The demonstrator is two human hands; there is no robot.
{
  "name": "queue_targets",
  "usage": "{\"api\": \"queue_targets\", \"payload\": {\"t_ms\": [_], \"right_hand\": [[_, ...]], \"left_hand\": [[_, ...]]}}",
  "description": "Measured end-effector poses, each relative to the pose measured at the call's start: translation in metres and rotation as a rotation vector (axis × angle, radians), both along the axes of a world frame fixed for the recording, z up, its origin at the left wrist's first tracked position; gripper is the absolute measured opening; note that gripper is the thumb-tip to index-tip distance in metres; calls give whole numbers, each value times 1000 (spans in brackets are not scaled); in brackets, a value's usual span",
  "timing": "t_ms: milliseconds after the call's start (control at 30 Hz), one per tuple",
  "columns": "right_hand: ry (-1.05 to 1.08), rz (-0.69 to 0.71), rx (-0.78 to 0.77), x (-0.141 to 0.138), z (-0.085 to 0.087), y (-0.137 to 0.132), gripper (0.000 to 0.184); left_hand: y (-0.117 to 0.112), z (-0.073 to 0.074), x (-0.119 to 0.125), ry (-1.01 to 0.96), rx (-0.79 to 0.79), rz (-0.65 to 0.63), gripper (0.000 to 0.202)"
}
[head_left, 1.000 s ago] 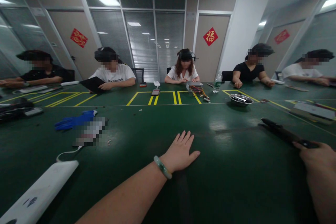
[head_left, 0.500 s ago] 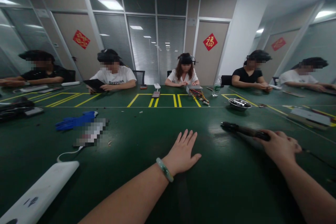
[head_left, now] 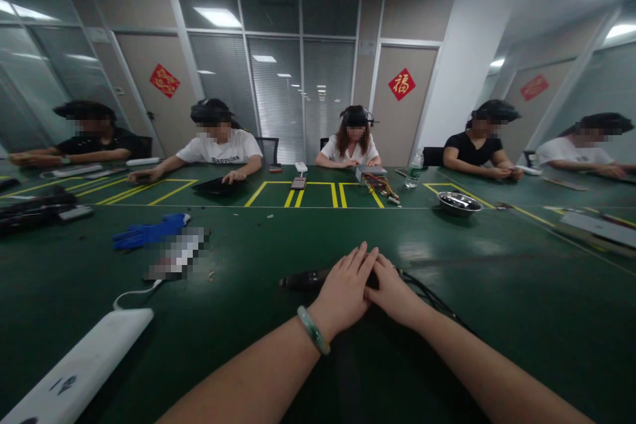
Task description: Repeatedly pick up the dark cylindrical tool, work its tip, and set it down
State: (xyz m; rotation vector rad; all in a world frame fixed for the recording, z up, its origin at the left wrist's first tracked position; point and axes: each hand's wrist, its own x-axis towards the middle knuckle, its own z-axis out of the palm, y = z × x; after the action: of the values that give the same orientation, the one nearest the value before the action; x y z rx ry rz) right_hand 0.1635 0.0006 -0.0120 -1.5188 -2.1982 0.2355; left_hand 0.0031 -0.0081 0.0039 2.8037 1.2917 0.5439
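Observation:
A black electric screwdriver (head_left: 304,280) lies across the green table in front of me, its tip pointing left. My left hand (head_left: 346,291) rests over its body, fingers stretched out and open, with a green bangle at the wrist. Around the rear part of the screwdriver is my right hand (head_left: 396,291), with the thumb on the near side and the fingers on the far side. The fingertips of both hands meet over the tool. Its middle is hidden beneath my hands, and a dark cord (head_left: 432,298) runs from it to the right.
On the left are a white power strip (head_left: 84,364), a phone (head_left: 179,255) on a white cable and blue gloves (head_left: 149,232). A metal bowl (head_left: 459,204) and a water bottle (head_left: 414,169) stand farther back. Several people sit across the table, one behind a metal box with wires (head_left: 375,179).
My right hand has brought the electric screwdriver left and down onto the table beside my left hand. Across the table, a person in white has lowered a dark flat object to the tabletop.

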Motion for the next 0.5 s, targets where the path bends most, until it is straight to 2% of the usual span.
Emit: {"api": "queue_targets", "payload": {"t_ms": [100, 167, 233, 333, 433, 500], "right_hand": [[-151, -147, 15, 41, 16, -18, 58], [-276, -267, -85, 71, 24, -29, 41], [-342, -292, -240, 91, 28, -37, 23], [-364, -289, -358, 96, 29, -39, 8], [-342, -325, -375, 91, 28, -33, 8], [-281, -347, -329, 91, 27, -27, 12]], "left_hand": [[4, 3, -3, 13, -25, 8, 74], [5, 4, -3, 46, -35, -13, 61], [5, 5, -3, 65, -36, -20, 51], [5, 6, -2, 65, -45, -11, 46], [4, 8, 0, 56, -74, -13, 46], [3, 11, 0, 46, -99, -24, 46]]}}
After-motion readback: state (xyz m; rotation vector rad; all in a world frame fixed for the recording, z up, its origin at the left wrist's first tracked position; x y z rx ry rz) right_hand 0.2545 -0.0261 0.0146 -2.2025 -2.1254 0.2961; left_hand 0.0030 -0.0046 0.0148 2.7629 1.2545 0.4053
